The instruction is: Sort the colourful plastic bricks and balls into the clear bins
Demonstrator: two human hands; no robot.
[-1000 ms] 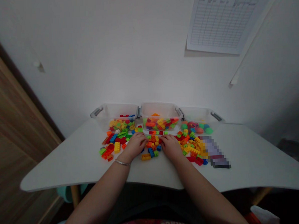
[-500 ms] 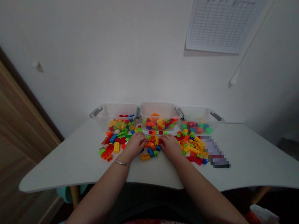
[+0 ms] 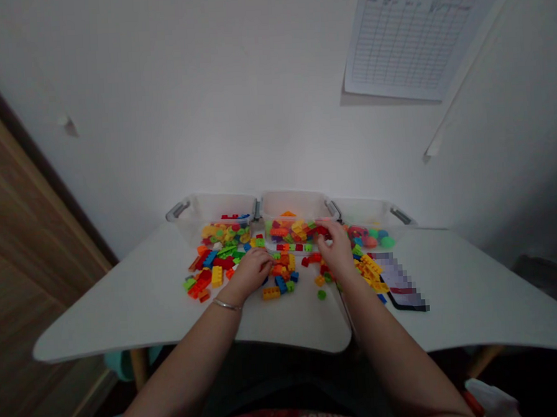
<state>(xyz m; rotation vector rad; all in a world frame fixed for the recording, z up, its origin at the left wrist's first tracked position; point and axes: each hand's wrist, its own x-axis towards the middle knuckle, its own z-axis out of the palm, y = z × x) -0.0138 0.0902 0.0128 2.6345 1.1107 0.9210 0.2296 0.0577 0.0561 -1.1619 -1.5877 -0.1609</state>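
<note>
Many small coloured building bricks (image 3: pixel 216 271) lie scattered on a white table (image 3: pixel 125 303). My left hand (image 3: pixel 251 269) rests curled over the bricks near the middle, fingers closed on something I cannot make out. My right hand (image 3: pixel 339 249) reaches forward to the front rim of the middle clear bin (image 3: pixel 297 207); its fingers pinch a red brick (image 3: pixel 321 231) at the rim. Loose bricks, among them an orange one (image 3: pixel 270 292) and a green one (image 3: pixel 321 294), lie between my hands.
Three clear plastic bins stand in a row against the wall: the left bin (image 3: pixel 213 212) and middle one hold bricks, the right bin (image 3: pixel 376 212) holds round coloured pieces. A dark flat object (image 3: pixel 407 301) lies right of the bricks. A printed sheet (image 3: pixel 404 37) hangs on the wall.
My right hand has lifted off the pile in the middle and moved forward and right to the middle bin's rim. Bricks it covered now show. My left hand has stayed put.
</note>
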